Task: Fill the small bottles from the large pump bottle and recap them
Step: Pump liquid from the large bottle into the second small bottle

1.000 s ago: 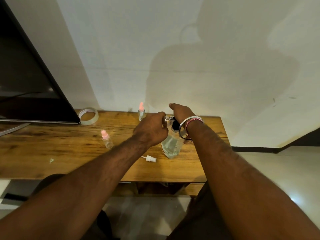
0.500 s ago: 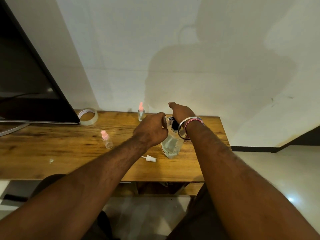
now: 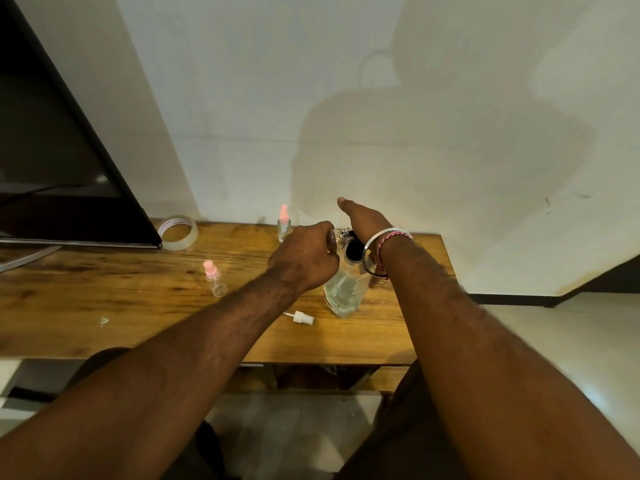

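Note:
The large clear pump bottle (image 3: pixel 343 294) stands on the wooden table (image 3: pixel 104 289) toward its right end, with its black pump head just under my right wrist. My left hand (image 3: pixel 304 258) grips a small clear bottle (image 3: pixel 333 238) with no cap and holds its mouth at the pump's nozzle. My right hand (image 3: pixel 363 218) lies over the pump head with the thumb stretched out; its fingers are hidden behind the palm. A white spray cap (image 3: pixel 302 318) lies loose on the table in front of the pump bottle. Two small pink-capped bottles (image 3: pixel 214 279) (image 3: pixel 284 225) stand to the left.
A roll of clear tape (image 3: pixel 178 232) lies at the back by the wall. A dark monitor (image 3: pixel 52 161) fills the left back of the table. The table's right edge is close to the pump bottle, with pale floor (image 3: pixel 554 341) beyond.
My right hand has lifted slightly over the pump head. My left hand keeps the small bottle at the nozzle. Nothing else has moved.

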`<state>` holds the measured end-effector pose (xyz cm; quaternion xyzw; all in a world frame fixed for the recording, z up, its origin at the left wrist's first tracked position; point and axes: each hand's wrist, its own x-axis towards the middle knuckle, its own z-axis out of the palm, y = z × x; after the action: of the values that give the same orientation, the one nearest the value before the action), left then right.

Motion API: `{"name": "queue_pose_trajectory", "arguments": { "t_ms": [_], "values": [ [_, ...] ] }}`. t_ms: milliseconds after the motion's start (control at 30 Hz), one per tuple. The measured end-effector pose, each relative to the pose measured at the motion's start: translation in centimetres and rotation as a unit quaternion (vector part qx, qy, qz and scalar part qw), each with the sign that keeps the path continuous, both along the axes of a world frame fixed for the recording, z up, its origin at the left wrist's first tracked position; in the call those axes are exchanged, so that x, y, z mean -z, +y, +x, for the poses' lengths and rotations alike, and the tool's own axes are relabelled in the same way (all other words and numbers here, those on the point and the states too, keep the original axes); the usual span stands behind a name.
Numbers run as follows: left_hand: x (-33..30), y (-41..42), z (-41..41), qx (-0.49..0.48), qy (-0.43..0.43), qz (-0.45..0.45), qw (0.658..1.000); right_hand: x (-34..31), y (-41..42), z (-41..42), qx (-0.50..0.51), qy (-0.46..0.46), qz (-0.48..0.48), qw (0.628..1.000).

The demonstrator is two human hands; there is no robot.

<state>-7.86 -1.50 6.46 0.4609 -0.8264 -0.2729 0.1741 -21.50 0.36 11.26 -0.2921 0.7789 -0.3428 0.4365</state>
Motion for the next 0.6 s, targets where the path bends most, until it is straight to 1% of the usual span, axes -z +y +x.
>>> {"name": "queue_pose_trajectory", "arguments": {
  "t_ms": [133, 233, 333, 433, 600],
  "values": [
    [-0.12, 0.18, 0.01, 0.003, 0.0, -0.001, 1.0, 0.23, 0.03, 0.04, -0.027, 0.058, -0.009, 0.998],
    [0.09, 0.33, 0.04, 0.002, 0.002, -0.002, 1.0, 0.25, 0.16, 0.21, -0.026, 0.081, 0.002, 0.996],
    [0.24, 0.46, 0.05, -0.002, 0.004, -0.003, 1.0, 0.09, 0.41, 0.42, -0.061, 0.11, 0.014, 0.992],
    [0.31, 0.47, 0.01, -0.004, 0.003, -0.004, 1.0, -0.08, 0.53, 0.54, -0.073, 0.13, 0.02, 0.989],
    [0.43, 0.47, 0.11, -0.002, -0.004, 0.002, 1.0, 0.28, 0.68, 0.68, -0.097, 0.212, 0.027, 0.972]
  ]
}}
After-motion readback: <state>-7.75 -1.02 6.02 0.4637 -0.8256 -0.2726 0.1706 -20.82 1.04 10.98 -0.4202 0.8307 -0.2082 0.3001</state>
